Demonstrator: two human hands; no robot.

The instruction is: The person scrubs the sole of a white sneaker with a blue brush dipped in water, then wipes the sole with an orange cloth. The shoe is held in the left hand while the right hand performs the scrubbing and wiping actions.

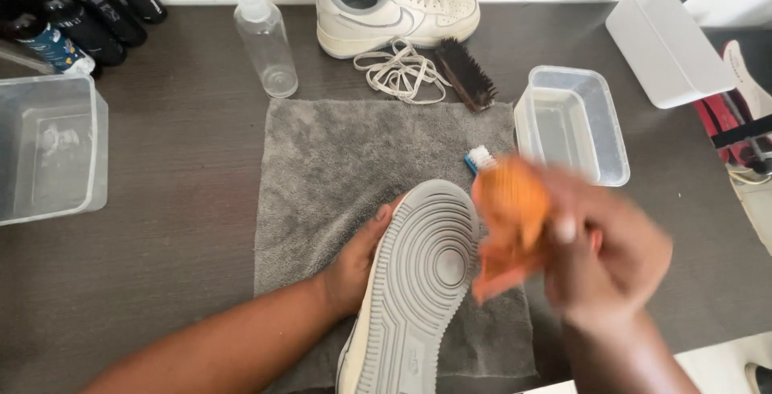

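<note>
My left hand [358, 257] grips the side of a white sneaker [414, 281] turned sole-up over a grey towel [362, 161]. The grey ribbed sole faces me. My right hand [607, 253], blurred by motion, holds an orange cloth [508, 217] against the sneaker's right edge near the toe. A small blue-handled brush with white bristles [479, 158] lies on the towel just beyond the cloth.
A second white sneaker [394, 10], loose laces [400, 72] and a dark bristle brush [465, 74] lie at the back. A clear bottle [267, 40] stands back left near dark bottles [80, 8]. Clear tubs sit at left [48, 149] and right [572, 121].
</note>
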